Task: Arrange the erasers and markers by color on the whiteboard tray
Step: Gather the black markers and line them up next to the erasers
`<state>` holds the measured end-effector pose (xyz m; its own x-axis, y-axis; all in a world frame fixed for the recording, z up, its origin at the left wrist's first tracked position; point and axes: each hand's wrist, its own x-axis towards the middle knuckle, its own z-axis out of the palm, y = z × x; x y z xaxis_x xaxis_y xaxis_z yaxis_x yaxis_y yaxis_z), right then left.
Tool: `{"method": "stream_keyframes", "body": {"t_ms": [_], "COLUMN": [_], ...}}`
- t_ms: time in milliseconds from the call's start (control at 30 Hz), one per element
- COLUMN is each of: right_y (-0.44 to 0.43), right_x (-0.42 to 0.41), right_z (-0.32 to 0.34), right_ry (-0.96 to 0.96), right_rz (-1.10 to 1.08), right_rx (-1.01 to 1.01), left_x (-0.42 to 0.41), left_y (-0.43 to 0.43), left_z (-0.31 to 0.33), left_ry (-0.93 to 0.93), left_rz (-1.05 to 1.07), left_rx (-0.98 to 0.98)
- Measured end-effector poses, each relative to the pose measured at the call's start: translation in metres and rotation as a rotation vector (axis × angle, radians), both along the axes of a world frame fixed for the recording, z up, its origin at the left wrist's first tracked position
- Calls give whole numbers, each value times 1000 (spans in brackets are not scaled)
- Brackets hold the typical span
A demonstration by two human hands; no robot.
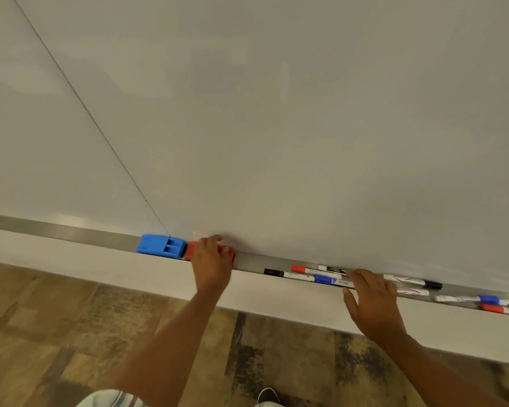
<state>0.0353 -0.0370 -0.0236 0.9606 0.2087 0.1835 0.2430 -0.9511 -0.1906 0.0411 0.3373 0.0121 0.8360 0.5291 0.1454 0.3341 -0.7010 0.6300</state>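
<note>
A metal whiteboard tray (71, 232) runs along the bottom of the board. A blue eraser (160, 245) sits on it, with a red eraser (192, 250) touching its right side. My left hand (210, 261) is closed over the red eraser and hides most of it. To the right lie several markers: a black-capped one (274, 272), a red-capped one (301, 269), a blue-capped one (325, 279) and another black one (334, 269). My right hand (370, 301) rests with spread fingers on the tray edge over the markers, holding nothing.
More markers lie farther right: a black-capped one (432, 284), a blue-capped one (487, 299) and a red-capped one (492, 308). The whiteboard (276, 113) fills the upper view. Below the white wall strip is patterned floor (56, 333) and my shoe (268, 395).
</note>
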Motion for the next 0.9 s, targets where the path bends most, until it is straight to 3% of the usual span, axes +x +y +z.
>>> {"method": "stream_keyframes", "body": {"t_ms": [200,400,900], "right_y": [41,59,50], "right_x": [-5,-12,-9], "right_z": [1,-1,-10], "right_ry": [58,83,254], "right_rz": [112,187,146], "right_rx": [27,-33,-65], "left_x": [-21,-38,-51], "left_y": [-63,-105,-76], "left_z": [-29,-68,-83], "left_ry": [53,341,465], "left_rz": [-502,-795,-725], "left_rx": [269,486,554]}}
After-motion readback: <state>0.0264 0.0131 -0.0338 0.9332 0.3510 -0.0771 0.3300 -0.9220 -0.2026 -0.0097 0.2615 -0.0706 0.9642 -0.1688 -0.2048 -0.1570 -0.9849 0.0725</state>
